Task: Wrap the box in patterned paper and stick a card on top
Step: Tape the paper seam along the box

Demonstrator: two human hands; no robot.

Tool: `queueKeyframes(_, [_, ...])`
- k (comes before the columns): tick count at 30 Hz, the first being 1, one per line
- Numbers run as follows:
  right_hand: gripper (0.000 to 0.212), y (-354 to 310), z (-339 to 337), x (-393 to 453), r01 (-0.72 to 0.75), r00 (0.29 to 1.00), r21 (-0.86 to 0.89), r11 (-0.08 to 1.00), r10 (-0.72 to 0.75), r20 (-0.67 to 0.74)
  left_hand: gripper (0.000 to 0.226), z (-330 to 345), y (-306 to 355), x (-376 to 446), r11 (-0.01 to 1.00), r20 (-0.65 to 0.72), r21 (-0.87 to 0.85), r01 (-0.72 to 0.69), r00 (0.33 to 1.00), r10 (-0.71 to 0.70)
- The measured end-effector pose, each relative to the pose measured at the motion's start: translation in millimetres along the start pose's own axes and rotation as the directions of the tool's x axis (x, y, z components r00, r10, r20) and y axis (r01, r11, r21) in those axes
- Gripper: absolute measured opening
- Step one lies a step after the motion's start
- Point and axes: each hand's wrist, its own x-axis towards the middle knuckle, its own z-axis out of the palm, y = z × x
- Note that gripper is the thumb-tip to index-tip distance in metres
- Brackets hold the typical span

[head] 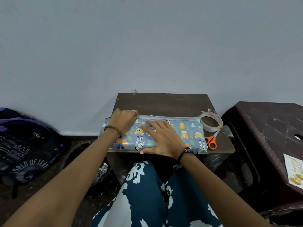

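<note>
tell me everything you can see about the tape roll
The tape roll is a ring of clear adhesive tape on a pale core with small red print, lying flat on the dark wooden table. It sits at the far right end of the wrapped box, close against it, just beyond the orange-handled scissors. A loose tape end sticks up at its far side. Neither hand touches it.
</note>
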Motion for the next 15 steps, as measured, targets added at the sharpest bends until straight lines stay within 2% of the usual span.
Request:
queueKeyframes(2, [0.093,2,-1,-2,-0.011,0.999,-0.001,1.0,0.011,0.034,0.004,-3,1,-2,0.999,-0.074,0.012,-0.034,0.997,0.035])
queueKeyframes(4, [0.095,5,-3,-3,-0.036,0.998,0.005,0.999,0.035,0.058,0.003,-6,-1,0,1.0,-0.071,-0.01,0.03,0.997,-0.03])
queueKeyframes(7, [0.091,8,-7,-1,-0.056,0.996,0.035,0.998,0.053,0.07,0.021,-8,-4,4,0.998,-0.007,0.006,0.068,0.998,-0.068])
queueKeyframes(11, [0.087,8,-9,8,-0.077,0.995,0.079,0.994,0.072,0.065,0.021,-14,-1,6,0.992,-0.061,-0.038,0.123,0.99,-0.125])
queueKeyframes(15, [0.088,12,-8,14,-0.115,0.984,0.08,0.99,0.102,0.145,0.023,-12,6,-1,0.988,0.001,0.001,0.155,0.988,-0.155])
